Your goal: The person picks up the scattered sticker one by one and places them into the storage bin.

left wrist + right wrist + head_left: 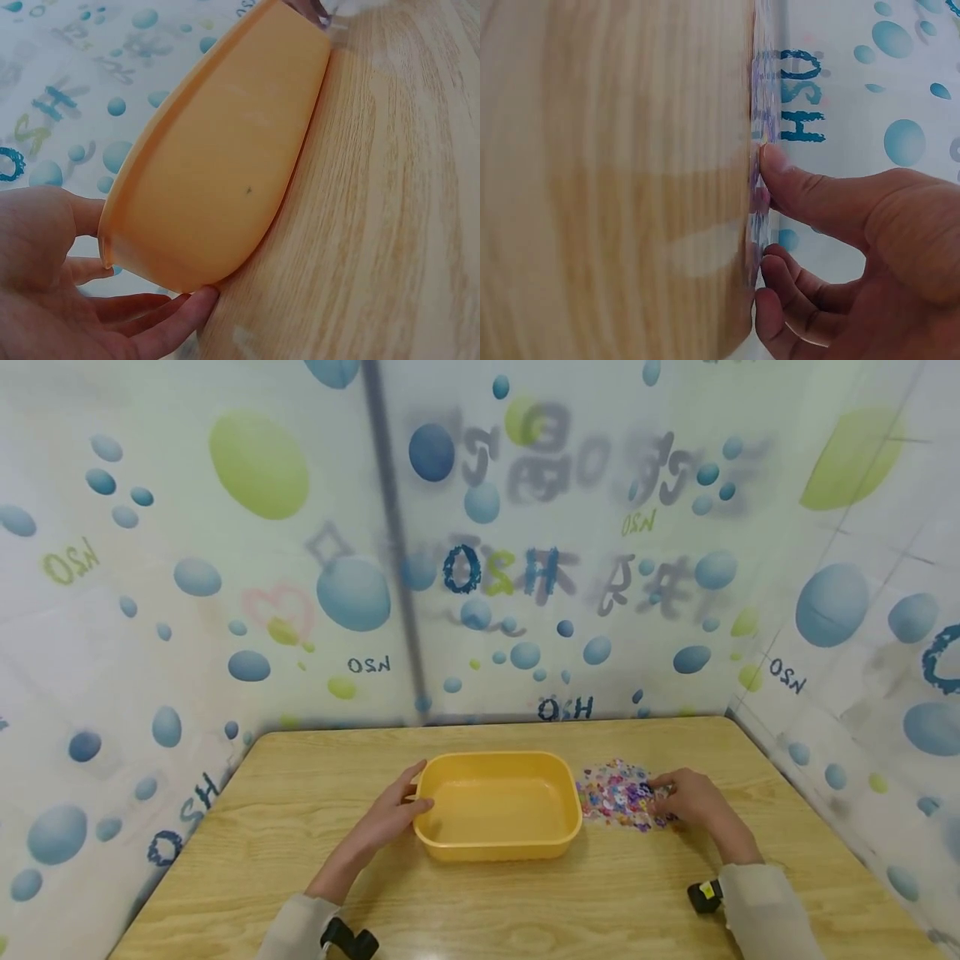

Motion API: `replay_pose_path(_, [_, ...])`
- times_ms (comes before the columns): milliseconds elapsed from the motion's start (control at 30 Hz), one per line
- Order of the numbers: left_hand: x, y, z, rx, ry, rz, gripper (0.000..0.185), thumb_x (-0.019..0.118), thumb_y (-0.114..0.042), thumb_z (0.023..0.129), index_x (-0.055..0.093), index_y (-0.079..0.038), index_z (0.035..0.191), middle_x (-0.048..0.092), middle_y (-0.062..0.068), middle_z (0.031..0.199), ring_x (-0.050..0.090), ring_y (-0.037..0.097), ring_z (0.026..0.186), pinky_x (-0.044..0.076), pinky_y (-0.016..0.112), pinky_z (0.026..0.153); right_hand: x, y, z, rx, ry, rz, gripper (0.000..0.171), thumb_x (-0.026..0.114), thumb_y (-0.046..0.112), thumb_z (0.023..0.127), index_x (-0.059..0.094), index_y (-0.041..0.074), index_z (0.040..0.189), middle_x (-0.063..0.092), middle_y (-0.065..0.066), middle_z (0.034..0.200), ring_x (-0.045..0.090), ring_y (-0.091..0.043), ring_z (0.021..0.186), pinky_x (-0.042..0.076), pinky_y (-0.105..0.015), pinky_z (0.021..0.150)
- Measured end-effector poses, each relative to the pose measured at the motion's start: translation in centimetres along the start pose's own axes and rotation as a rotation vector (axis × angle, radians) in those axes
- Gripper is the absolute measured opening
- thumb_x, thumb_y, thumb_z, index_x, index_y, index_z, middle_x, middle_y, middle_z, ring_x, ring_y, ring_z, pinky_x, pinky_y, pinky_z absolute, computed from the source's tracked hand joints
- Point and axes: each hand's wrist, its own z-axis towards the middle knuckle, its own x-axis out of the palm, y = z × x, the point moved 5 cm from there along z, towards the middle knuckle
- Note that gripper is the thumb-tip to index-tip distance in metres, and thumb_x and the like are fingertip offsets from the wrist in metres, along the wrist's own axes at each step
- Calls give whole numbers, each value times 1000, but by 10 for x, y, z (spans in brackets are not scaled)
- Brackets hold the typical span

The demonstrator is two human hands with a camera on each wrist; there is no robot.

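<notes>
A yellow plastic basin [498, 846] stands on the wooden table, its inside bare. At its left end, my left hand [397, 807] grips it, with the thumb at the rim and the fingers spread along the outer wall. The left wrist view has the basin's side [217, 142] close up, one fingertip low by its base. To the right of the basin lies a flat spread of small, shiny, multicoloured bead-like pieces [618, 795]. My right hand [693, 797] reaches into its right side, fingertips down among the pieces. Thumb and bent fingers stand apart in the right wrist view.
The wooden table [315, 777] reaches back to a white curtain [300, 552] printed with blue and green bubbles, which also hangs along both sides. Dark wrist cameras [705, 896] sit at both sleeves, close above the tabletop.
</notes>
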Motion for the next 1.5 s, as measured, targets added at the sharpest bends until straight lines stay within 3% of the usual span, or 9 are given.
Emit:
replay_pose_path(133, [-1, -1, 0, 4, -1, -4, 69, 59, -17, 104, 27, -14, 165, 50, 30, 149, 60, 36, 125, 60, 42, 88, -1, 3, 0, 15, -8, 12, 42, 78, 14, 90, 70, -6, 125, 62, -6, 78, 53, -16, 61, 44, -32, 56])
replay_pose_path(333, [-3, -1, 1, -20, -29, 22, 68, 60, -19, 104, 29, -19, 164, 52, 25, 150, 57, 35, 130, 58, 42, 94, -6, 10, 1, -20, -18, -9, 40, 78, 15, 91, 69, -4, 125, 68, -16, 95, 56, -20, 73, 48, -33, 61])
replay_pose_path(600, [-4, 0, 1, -5, -24, 1, 68, 59, -18, 104, 28, -19, 165, 50, 28, 150, 59, 36, 128, 59, 38, 88, -6, 12, 0, -24, -10, -11, 33, 75, 12, 92, 69, -4, 120, 69, -15, 96, 58, -20, 73, 51, -33, 60])
replay_pose_path(900, [-6, -2, 2, 1, -27, 1, 68, 59, -18, 104, 28, -19, 165, 50, 27, 149, 60, 34, 124, 59, 37, 86, -13, 20, 0, -36, -5, -38, 33, 77, 13, 90, 72, -3, 118, 71, -23, 105, 66, -28, 87, 58, -46, 74])
replay_pose_path(1067, [-7, -3, 1, 7, -22, 8, 68, 59, -18, 104, 27, -18, 165, 50, 28, 150, 59, 35, 127, 59, 38, 88, -13, 20, -1, -36, -28, -25, 32, 73, 11, 92, 71, -7, 118, 72, -25, 105, 67, -24, 81, 58, -41, 69])
replay_pose_path(1233, [-7, -4, -1, 3, -24, 21, 68, 60, -19, 104, 28, -18, 164, 51, 28, 150, 58, 37, 129, 58, 39, 89, -16, 20, -1, -61, -87, -35, 32, 69, 9, 91, 70, -8, 118, 70, -21, 98, 57, -18, 69, 49, -34, 60])
replay_pose_path(1333, [-8, -5, -2, 0, -22, 24, 68, 60, -19, 104, 28, -18, 165, 51, 27, 150, 57, 37, 130, 58, 40, 91, -18, 21, 0, -77, -119, -60, 31, 70, 9, 89, 72, -6, 115, 68, -21, 97, 56, -24, 73, 49, -38, 63])
replay_pose_path(1500, [-9, -6, -2, 3, -25, 29, 68, 60, -19, 104, 28, -17, 164, 52, 27, 148, 59, 35, 127, 58, 41, 92, -19, 18, 1, -82, -137, -87, 32, 72, 9, 88, 72, -5, 117, 69, -29, 108, 63, -37, 89, 54, -51, 73])
